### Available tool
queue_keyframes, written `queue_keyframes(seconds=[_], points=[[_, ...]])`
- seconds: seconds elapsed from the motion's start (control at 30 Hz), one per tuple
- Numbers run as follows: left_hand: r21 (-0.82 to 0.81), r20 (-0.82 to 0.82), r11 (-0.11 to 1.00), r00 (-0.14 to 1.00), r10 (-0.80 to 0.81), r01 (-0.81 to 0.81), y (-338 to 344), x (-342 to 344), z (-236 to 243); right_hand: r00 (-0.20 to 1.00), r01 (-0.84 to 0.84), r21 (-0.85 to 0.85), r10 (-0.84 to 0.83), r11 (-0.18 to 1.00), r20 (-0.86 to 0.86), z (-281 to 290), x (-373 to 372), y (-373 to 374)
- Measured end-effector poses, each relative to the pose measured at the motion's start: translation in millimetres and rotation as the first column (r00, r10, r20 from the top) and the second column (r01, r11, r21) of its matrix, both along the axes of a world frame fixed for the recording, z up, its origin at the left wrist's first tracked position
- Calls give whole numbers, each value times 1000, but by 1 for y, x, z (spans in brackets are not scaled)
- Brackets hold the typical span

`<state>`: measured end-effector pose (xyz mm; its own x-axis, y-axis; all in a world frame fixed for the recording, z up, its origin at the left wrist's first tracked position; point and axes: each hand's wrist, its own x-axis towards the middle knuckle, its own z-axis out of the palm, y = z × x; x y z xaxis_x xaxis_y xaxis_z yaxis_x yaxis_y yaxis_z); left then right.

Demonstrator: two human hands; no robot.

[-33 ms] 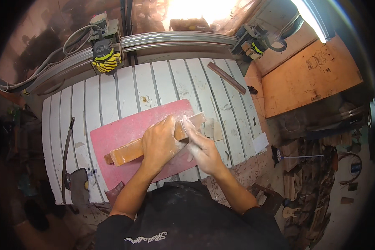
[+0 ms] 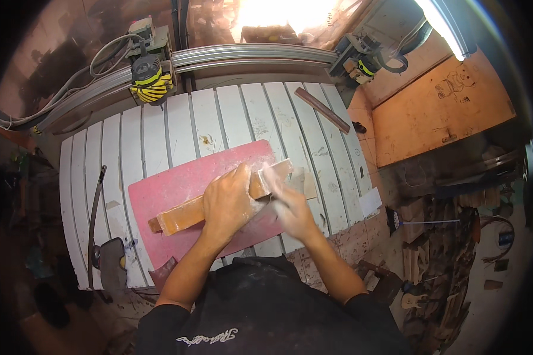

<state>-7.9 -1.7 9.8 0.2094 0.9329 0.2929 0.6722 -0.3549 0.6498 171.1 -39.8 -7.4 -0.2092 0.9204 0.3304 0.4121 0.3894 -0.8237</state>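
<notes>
My left hand [image 2: 226,201] is closed over a long, dusty, honey-coloured wooden piece [image 2: 181,216], gripping it near its middle. The piece lies slanted over a pink mat [image 2: 154,195] dusted with pale powder. At its right end, my right hand [image 2: 289,207] is smeared by motion, its fingers up against the wood and a pale flat strip [image 2: 281,167]; whether they hold anything is unclear. Small pale flat pieces [image 2: 307,189] lie just right of that hand. All this rests on a white slatted table [image 2: 213,112].
A dark wooden strip [image 2: 321,109] lies at the table's back right, a curved dark bar [image 2: 96,219] at left. Behind runs a metal rail [image 2: 254,54] with two machine heads [image 2: 148,83]. An orange board [image 2: 438,118] stands right, above stacked wood offcuts [image 2: 420,254].
My right hand has shifted slightly right and down along the wood's end and is now blurred. My left hand and the wooden piece look unchanged.
</notes>
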Motion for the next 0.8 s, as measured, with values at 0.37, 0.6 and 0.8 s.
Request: queue_keyframes(seconds=[0.37,0.6,0.8], points=[[-3,-15,1000,1000,14,-14,-3,0,-7,999,38,-151,-41,988,-17,-9,2,-8],[-13,-25,1000,1000,11,-11,-2,-4,-5,988,155,-181,-150,971,42,11,-14,-12],[24,-27,1000,1000,14,-14,0,0,-5,940,207,-34,-189,978,285,-31,44,25]])
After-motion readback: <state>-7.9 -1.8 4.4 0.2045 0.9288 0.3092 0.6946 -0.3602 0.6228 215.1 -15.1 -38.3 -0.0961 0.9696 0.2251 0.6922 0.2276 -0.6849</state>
